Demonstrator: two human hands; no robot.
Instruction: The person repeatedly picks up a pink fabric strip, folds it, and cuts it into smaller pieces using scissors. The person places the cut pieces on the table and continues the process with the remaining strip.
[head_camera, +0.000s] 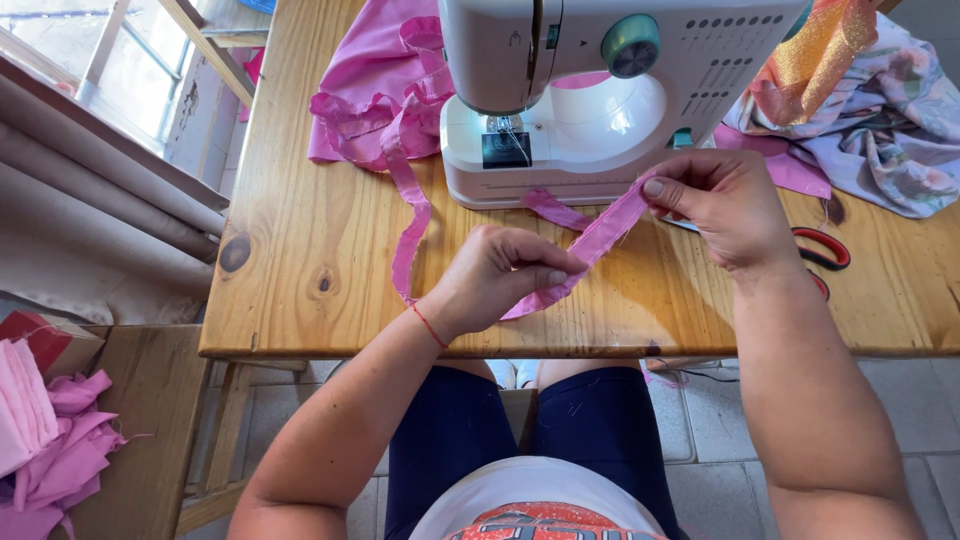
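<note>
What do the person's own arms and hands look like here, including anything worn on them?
Both arms are bare, with no sleeves in view. The left hand has a thin red string bracelet around its wrist. The right hand wears no bracelet, watch or ring that shows. No gloves on either hand. The thumbnails look short and unpainted.

Both forearms reach forward, bare. Left hand (500, 275) sits lower, fingers curled in a thumb-and-fingertip pinch grip, red thread round the wrist. Right hand (725, 205) is higher, pinching too, knuckles up.
</note>
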